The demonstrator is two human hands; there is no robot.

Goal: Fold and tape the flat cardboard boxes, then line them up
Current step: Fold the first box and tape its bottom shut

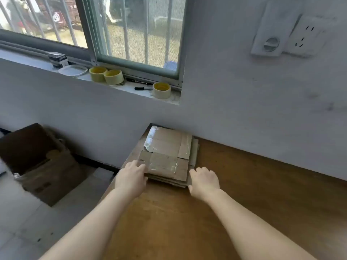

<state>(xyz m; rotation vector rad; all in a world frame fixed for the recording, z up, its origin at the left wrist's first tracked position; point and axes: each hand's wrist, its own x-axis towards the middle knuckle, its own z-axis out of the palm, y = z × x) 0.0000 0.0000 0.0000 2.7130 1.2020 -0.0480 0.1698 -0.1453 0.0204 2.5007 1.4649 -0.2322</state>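
A stack of flat cardboard boxes [167, 154] lies at the far left corner of the wooden table [262, 194], against the wall. Old clear tape shines on the top sheet. My left hand [131, 177] rests at the stack's near left corner, fingers touching its edge. At the near right corner, my right hand [204, 182] has its fingers curled against the side of the stack. Whether either hand grips the cardboard is unclear. Three rolls of yellowish tape [161, 90] stand on the window sill.
A black pen [141, 88] and a white ring [73, 70] lie on the sill [131, 87], with a dark stapler-like tool [57, 59] behind. An open brown carton [37, 162] sits on the floor at left. Wall sockets [304, 36] are at upper right.
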